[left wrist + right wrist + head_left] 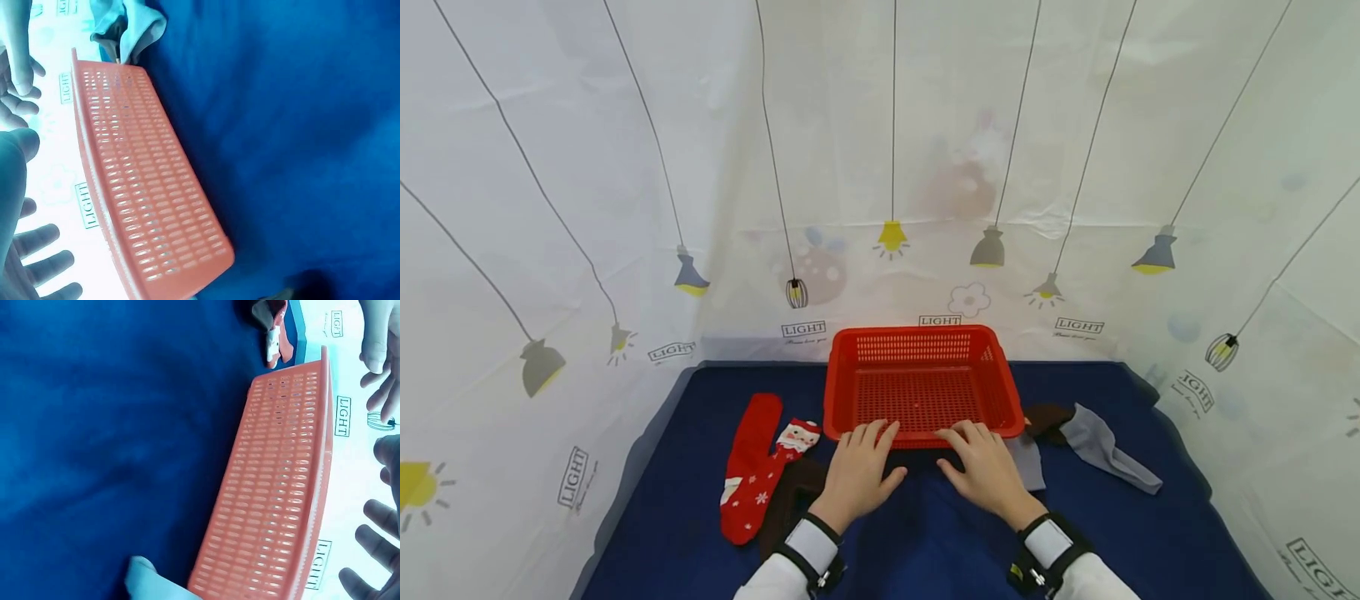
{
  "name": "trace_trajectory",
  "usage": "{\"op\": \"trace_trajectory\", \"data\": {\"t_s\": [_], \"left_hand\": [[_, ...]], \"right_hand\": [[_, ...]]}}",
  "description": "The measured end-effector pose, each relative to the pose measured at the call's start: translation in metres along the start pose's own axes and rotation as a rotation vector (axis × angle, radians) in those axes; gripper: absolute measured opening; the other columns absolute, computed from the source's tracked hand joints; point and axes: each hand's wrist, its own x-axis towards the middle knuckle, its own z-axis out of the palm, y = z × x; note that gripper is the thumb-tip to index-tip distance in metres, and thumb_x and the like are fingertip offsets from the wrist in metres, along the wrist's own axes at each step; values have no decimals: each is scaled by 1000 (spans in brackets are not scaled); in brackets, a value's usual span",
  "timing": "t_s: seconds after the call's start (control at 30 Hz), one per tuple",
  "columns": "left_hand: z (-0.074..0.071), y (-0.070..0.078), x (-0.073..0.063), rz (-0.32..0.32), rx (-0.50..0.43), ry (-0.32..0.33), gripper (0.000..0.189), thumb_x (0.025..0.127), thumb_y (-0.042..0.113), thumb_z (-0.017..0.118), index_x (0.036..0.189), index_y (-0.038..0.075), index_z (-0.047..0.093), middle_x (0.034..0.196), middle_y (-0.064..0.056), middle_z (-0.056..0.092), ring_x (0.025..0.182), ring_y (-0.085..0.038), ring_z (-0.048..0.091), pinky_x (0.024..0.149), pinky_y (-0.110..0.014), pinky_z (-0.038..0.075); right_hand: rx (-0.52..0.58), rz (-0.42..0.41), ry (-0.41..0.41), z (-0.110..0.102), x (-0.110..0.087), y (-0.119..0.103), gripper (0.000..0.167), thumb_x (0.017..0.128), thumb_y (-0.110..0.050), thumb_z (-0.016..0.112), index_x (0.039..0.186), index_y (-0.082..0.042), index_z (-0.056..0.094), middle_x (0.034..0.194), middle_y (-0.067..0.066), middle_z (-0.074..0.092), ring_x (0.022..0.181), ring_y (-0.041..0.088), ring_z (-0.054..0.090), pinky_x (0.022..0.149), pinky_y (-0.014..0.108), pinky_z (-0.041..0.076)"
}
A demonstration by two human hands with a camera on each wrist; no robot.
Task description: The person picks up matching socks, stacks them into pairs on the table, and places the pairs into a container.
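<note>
A red plastic basket point(917, 442) with slotted walls stands at the far middle of the dark blue cloth. My left hand point(859, 473) hovers over the left part of its near rim, fingers spread and straight. Over the near rim's right part is my right hand point(988, 468), its fingers also extended and holding nothing. In both wrist views the fingertips appear above the rim, apart from it. Left of the basket lie a red sock point(760, 417) with a Santa face and snowflakes, and a dark brown sock point(793, 492) partly behind my left hand.
Right of the basket lie a grey sock point(1105, 446) and a dark brown sock point(1047, 421). Another piece of grey fabric point(1028, 463) shows between the basket's corner and my right hand. A white lamp-print sheet point(850, 167) hangs behind the blue cloth point(917, 550) and at both sides.
</note>
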Motion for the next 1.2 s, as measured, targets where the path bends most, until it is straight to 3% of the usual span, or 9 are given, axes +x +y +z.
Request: {"op": "trace_trajectory", "data": {"t_s": [0.23,0.33,0.7,0.97,1.2], "left_hand": [[17,2,-15,17,-19,99,63,79,48,63,130,13,50,120,-8,53,106,-25,51,85,-42,41],[24,2,-21,15,-19,110,62,78,48,63,128,13,52,118,-7,54,104,-24,51,83,-41,41],[44,-8,-49,-88,-70,23,59,76,43,67,126,15,53,120,-6,53,106,-24,49,85,-41,39],[49,-22,-56,-121,-62,14,65,72,40,71,128,14,51,121,-8,52,105,-25,49,83,-42,40],[52,-40,-69,-208,-46,10,70,67,33,75,129,12,50,123,-11,50,107,-29,48,82,-43,40]], "right_hand": [[47,73,1,8,-17,-5,34,76,-29,71,108,-21,62,96,-1,55,83,18,52,64,33,41],[75,117,12,13,-24,-6,34,74,-27,73,106,-20,63,94,-2,54,83,19,52,63,32,39],[127,203,16,31,-38,-12,40,74,-26,74,111,-20,62,96,-2,55,85,18,54,68,35,43],[128,252,-8,35,-45,-17,40,73,-26,74,111,-21,62,98,-1,56,85,18,54,70,35,44],[167,261,-31,41,-56,-21,39,74,-25,73,111,-19,63,99,-2,56,87,17,54,72,37,45]]}}
